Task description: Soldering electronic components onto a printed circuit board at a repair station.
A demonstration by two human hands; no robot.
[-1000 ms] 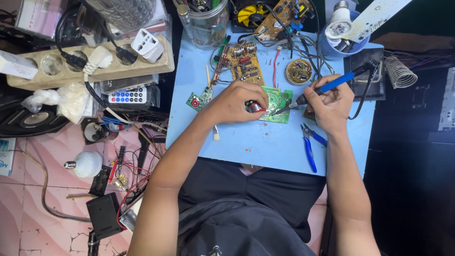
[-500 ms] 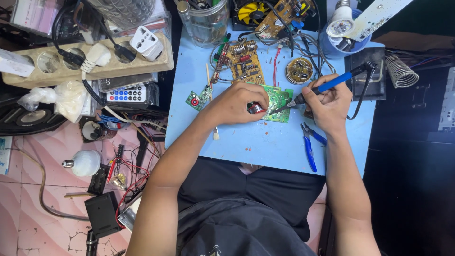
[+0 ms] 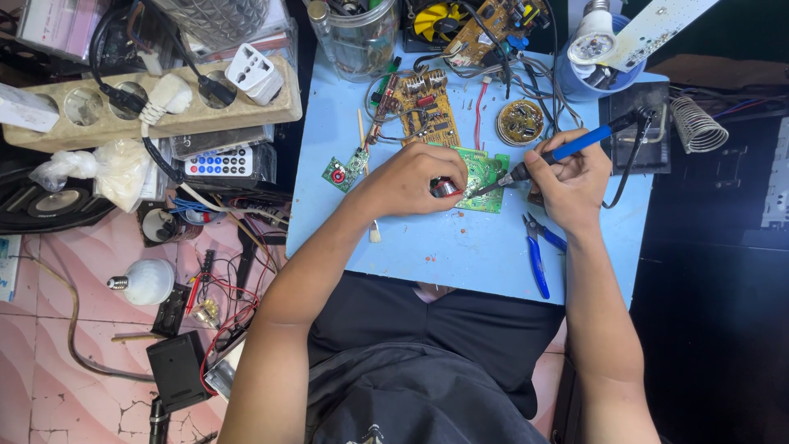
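Right hand (image 3: 571,182) is gripping a blue-handled soldering iron (image 3: 567,150), fingers curled shut around it, its tip touching the green circuit board (image 3: 481,174) lying mid-tabletop. Left hand (image 3: 408,179) is pinching a small metal part (image 3: 445,188) against the board's near edge. With those fingertips sitting so near the hot tip, a slip could burn them or bridge joints. Blue tabletop (image 3: 444,247) is crowding with other boards, blue-handled pliers (image 3: 538,251) and wires; a pink tiled floor (image 3: 49,329) is lying cluttered alongside.
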